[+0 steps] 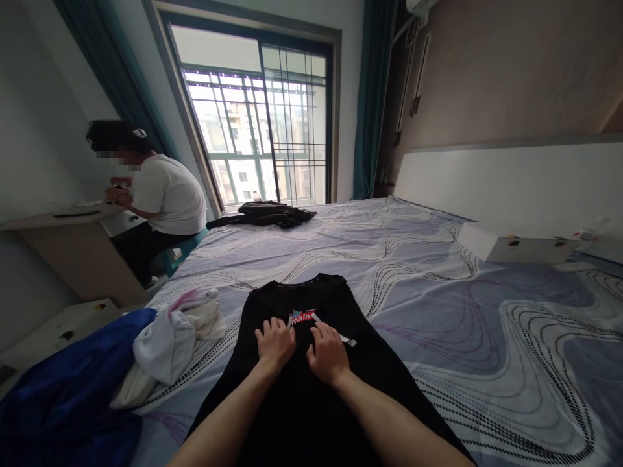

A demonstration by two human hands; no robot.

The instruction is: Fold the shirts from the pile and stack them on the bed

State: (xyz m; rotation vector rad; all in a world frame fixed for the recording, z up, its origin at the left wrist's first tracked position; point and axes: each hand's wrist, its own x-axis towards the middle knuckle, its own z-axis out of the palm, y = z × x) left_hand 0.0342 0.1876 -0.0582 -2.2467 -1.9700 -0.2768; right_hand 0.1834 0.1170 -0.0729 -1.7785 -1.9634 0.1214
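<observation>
Black T-shirt (335, 301): lies flat on the near middle of the bed (487, 337), front up, printed logo (302, 316) showing. Left hand (275, 344) and right hand (328, 355) rest on it side by side, fingers spread flat, gripping nothing.

Left edge: white clothes (170, 337) just beside, blue fabric (73, 395) beyond. Right edge: broad bare sheet.

Surface: wave-patterned sheet; dark garment (265, 214) at the far edge, white box (516, 243) by the headboard (511, 175). Seated person (165, 194) at a desk (58, 224).

Long axis: runs away from the wearer, collar towards the window (263, 130).
</observation>
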